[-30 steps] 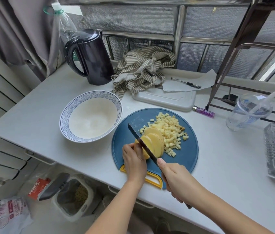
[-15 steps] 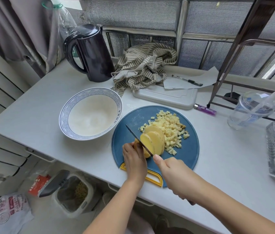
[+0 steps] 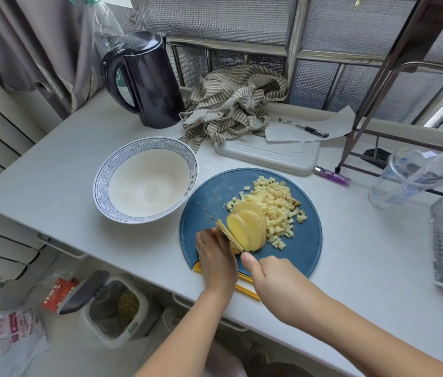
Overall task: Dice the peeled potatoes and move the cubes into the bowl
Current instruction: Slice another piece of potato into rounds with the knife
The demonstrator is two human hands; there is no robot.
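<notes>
In the lower middle of the frame, the left hand (image 3: 216,257) held the uncut end of the peeled potato (image 3: 247,231) on the blue cutting board (image 3: 209,191), its fingers curled onto it. The right hand (image 3: 277,281) was closed round the handle of the knife (image 3: 223,228), thumb on top; the handle itself was hidden. The blade stood in the potato, with cut slices leaning at its right side. A heap of cubes (image 3: 277,205) lay on the board behind the slices. The bowl (image 3: 102,183) stood on the counter (image 3: 51,172) just left of the board.
</notes>
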